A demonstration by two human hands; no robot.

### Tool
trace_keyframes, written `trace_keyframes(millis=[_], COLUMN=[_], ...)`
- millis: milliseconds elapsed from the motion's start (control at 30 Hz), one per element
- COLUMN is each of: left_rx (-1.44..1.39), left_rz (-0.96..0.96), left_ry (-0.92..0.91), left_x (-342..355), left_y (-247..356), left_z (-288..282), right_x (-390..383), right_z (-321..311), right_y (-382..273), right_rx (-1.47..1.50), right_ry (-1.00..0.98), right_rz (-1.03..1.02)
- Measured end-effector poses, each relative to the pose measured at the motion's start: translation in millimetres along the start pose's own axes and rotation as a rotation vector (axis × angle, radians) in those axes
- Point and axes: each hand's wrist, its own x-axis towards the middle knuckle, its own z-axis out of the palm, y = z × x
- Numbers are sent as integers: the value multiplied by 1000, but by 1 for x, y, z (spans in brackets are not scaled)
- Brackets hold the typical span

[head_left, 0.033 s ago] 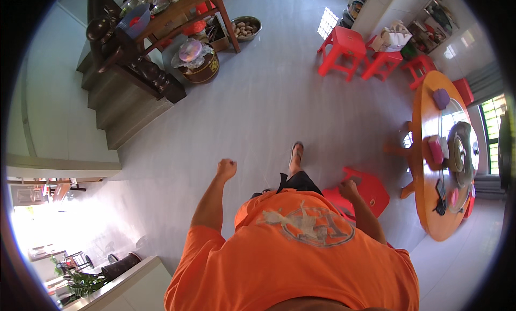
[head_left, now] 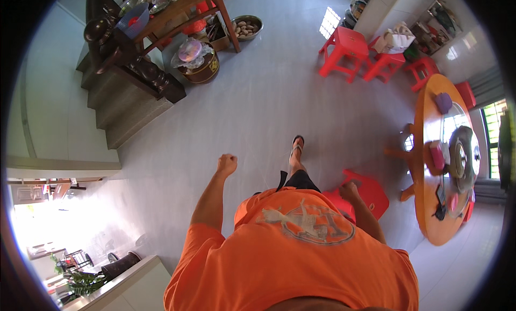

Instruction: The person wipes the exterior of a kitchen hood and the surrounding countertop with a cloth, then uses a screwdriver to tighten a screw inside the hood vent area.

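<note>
My left hand (head_left: 227, 164) hangs in a fist above the grey tiled floor (head_left: 249, 112), left of my orange shirt (head_left: 290, 257); whatever it holds, if anything, is hidden. My right hand (head_left: 350, 189) is curled closed and appears over a red stool (head_left: 372, 203) at my right; its inner side is hidden, and I cannot tell whether it touches the stool. My sandalled foot (head_left: 296, 149) is out in front of me. A round wooden table (head_left: 424, 203) with a glass turntable stands to the right of that hand.
Stairs (head_left: 123, 128) with a dark carved post (head_left: 161, 82) rise at left. Beyond are a wooden bench (head_left: 188, 10), a lidded tub (head_left: 196, 72) and a bowl of tubers (head_left: 246, 27). More red stools (head_left: 344, 47) line the right wall. A plant (head_left: 86, 281) is at lower left.
My foot and left hand are slightly higher in the picture than a moment before. The table and stools at right appear slightly lower.
</note>
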Motion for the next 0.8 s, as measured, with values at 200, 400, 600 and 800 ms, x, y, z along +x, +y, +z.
trace_keyframes(millis=[200,400,600,800], left_rx=[-56,13,-169,-150], left_rz=[-125,-229,-354,-324], left_ry=[5,-59,-46,-82], left_x=[135,229,356,545], left_y=[-6,113,161,208], left_z=[32,-10,-43,-65], right_x=[148,321,496,573], right_z=[-66,-195,-301,-359], right_y=[-6,-109,-261,-432], right_rx=[-746,97,181,847], right_ry=[-271,-143,114,-18], right_rz=[-553,46,-277,18])
